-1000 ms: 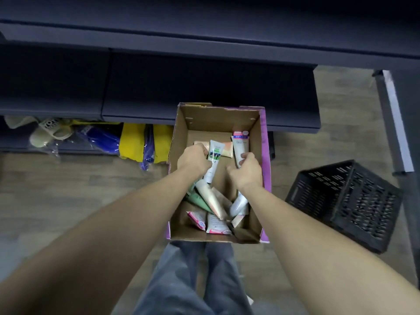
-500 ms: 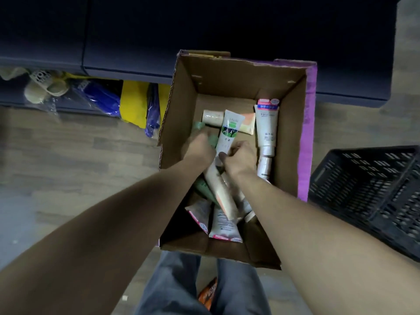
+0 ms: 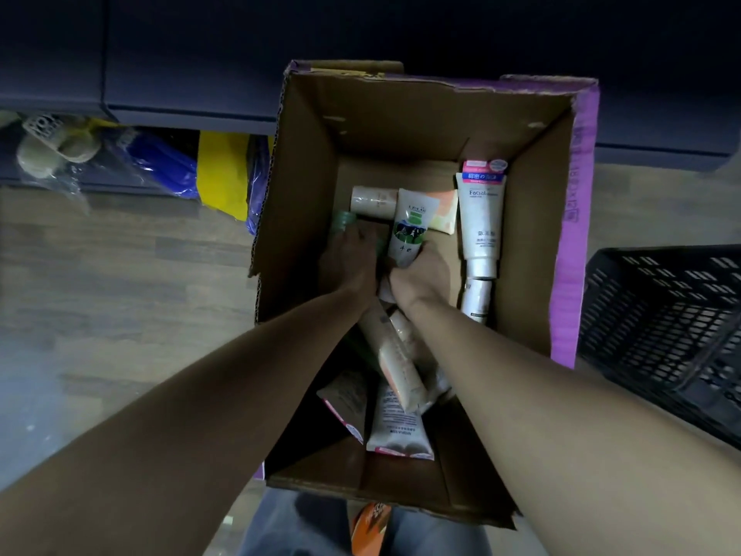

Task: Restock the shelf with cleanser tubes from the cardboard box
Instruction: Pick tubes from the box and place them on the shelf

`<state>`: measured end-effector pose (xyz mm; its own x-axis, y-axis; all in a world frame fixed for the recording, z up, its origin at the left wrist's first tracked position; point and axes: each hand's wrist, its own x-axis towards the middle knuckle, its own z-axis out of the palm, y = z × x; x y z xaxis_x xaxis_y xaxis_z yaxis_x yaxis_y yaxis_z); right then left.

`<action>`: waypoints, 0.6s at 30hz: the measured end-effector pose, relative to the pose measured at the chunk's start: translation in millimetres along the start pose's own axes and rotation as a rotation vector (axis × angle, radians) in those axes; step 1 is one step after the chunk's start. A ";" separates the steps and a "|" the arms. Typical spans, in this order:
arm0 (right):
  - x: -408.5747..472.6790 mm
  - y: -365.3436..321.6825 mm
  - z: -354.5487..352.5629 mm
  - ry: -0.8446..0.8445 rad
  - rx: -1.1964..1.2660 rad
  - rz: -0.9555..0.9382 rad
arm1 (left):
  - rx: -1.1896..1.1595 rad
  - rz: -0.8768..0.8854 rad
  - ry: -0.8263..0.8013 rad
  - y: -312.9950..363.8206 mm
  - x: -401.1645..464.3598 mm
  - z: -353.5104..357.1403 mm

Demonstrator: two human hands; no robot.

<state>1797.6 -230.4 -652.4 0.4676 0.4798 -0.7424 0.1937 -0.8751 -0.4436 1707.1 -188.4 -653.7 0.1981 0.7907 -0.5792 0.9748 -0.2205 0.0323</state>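
Head view: inside the cardboard box (image 3: 304,194), right hand (image 3: 419,276) grips a white tube (image 3: 411,228), left hand (image 3: 349,262) a green tube (image 3: 343,221); many tubes remain inside, shelving unstarted.

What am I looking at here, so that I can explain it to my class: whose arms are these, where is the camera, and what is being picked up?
There is no machine. A person wears a wide-angle camera on the head, so you look down along their own two bare arms.

Both hands reach into an open cardboard box standing on a wooden floor. The box holds a loose jumble of cleanser tubes. The right hand grips a white tube with a green picture. The left hand is curled round a green tube, mostly hidden under the fingers. A white tube marked Facial lies untouched along the right wall.

Beyond the box runs a dark shelf, which is to be restocked. A black plastic crate stands to the right.
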 end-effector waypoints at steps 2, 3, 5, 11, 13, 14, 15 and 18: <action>-2.6 5.8 -9.7 0.025 -0.031 0.000 | 0.009 0.031 0.008 1.9 -0.6 -3.1; -4.5 8.8 -14.9 0.033 -0.046 0.010 | -0.009 0.033 0.000 2.3 -1.8 -5.4; -6.9 15.9 -25.2 0.042 -0.067 0.019 | -0.044 0.046 0.007 1.8 -4.9 -8.3; -24.4 23.8 -45.8 0.083 -0.094 0.032 | -0.219 0.025 0.093 0.6 -12.6 -37.1; -33.5 22.2 -47.3 0.081 -0.075 0.033 | -0.333 -0.004 0.136 -2.9 -15.3 -53.0; -37.5 21.9 -47.2 0.078 -0.073 0.028 | -0.408 -0.023 0.144 -4.9 -16.7 -61.2; -41.6 21.3 -47.5 0.072 -0.073 0.023 | -0.482 -0.040 0.142 -6.3 -18.1 -69.2; -52.9 20.8 -47.8 0.065 -0.062 0.029 | -0.634 -0.044 0.128 -10.2 -21.0 -84.9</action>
<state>1818.1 -277.0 -598.4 0.5282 0.4512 -0.7193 0.2314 -0.8916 -0.3893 1701.6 -154.3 -572.7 0.1290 0.8620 -0.4902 0.8456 0.1626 0.5084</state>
